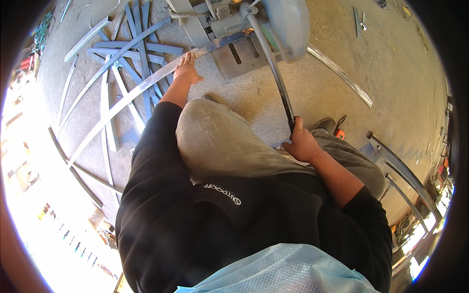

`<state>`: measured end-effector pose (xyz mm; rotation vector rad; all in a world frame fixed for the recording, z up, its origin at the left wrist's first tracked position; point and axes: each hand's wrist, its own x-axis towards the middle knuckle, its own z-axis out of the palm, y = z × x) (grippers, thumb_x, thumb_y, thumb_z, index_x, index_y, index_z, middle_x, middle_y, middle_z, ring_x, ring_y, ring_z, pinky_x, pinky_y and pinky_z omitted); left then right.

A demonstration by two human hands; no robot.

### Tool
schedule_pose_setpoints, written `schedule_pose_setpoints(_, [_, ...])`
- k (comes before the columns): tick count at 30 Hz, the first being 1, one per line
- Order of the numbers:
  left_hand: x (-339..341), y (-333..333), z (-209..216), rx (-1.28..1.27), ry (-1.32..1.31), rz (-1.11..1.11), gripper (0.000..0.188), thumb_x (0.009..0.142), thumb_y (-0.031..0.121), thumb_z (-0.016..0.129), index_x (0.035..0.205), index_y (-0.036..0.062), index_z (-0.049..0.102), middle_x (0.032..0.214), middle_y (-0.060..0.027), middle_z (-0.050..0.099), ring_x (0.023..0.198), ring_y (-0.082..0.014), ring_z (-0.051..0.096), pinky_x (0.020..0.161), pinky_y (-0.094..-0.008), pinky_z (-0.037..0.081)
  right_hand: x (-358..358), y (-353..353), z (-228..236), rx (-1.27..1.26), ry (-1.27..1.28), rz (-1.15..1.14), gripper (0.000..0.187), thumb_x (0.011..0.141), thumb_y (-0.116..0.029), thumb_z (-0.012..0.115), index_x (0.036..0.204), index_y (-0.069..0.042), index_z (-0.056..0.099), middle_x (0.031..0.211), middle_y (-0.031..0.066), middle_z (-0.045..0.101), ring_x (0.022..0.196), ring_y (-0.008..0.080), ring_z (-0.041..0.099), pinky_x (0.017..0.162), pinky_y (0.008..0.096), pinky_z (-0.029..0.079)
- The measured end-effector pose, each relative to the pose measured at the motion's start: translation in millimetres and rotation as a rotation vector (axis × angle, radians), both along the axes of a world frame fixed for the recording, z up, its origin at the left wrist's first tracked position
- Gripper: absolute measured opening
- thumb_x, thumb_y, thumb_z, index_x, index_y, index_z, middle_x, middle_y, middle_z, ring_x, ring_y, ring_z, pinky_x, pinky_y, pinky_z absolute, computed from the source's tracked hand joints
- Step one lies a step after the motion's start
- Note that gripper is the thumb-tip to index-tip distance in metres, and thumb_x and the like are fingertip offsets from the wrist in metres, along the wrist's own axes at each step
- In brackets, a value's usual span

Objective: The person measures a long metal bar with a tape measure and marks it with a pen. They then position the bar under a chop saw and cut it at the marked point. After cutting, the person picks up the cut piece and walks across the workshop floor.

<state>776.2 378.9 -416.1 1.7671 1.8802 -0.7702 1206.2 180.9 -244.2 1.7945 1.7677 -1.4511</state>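
A long metal bar [141, 88] runs from the lower left up to a grey cut-off saw [234, 56]. My left hand [187, 72] holds the bar just short of the saw's base, fingers curled over it and thumb stuck out to the side. Around the black grip of the saw's long lever [277, 73], my right hand [304, 142] is closed. Small orange sparks [248, 31] show where the bar meets the saw. A rounded grey guard [293, 29] covers the blade, which I cannot make out.
Several loose metal strips [132, 49] lie crossed on the concrete floor at the left. Right of the saw lies another metal length [342, 73]. An orange tape measure [339, 133] sits near my right foot. Dark metal beams [405, 168] stand at the far right.
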Motion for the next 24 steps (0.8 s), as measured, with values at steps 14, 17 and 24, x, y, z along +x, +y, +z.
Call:
schedule_pose_setpoints(14, [1,1,2,0.002,-0.001,0.002,0.125,0.083,0.051,0.084,0.172,0.0158,0.004,0.180,-0.0033,0.002,0.165,-0.0269,0.013,0.131,-0.0436,0.025,-6,4,5,0.029,-0.113,0.022,0.055,0.091,-0.004,0.053,0.139,-0.001,0.024,0.106,0.0421,0.067,0.102,0.0592,0.066,0.094,0.0624,0.050])
schedule_pose_setpoints(17, [-1,1,0,0.011,-0.010,-0.001,0.126,0.082,0.051,0.085,0.172,0.0146,0.004,0.180,-0.0046,0.002,0.165,-0.0284,0.013,0.131,-0.0438,0.026,-7,4,6,0.005,-0.141,0.025,0.055,0.092,-0.004,0.053,0.139,-0.001,0.024,0.108,0.0413,0.067,0.103,0.0589,0.066,0.094,0.0617,0.050])
schedule_pose_setpoints(24, [-3,1,-8,0.030,-0.019,-0.016,0.127,0.082,0.050,0.085,0.172,0.0137,0.004,0.180,-0.0047,0.002,0.165,-0.0292,0.012,0.131,-0.0399,0.024,-7,4,6,0.022,-0.146,0.044,0.046,0.093,-0.005,0.053,0.132,-0.001,0.028,0.108,0.0393,0.068,0.103,0.0574,0.067,0.093,0.0620,0.051])
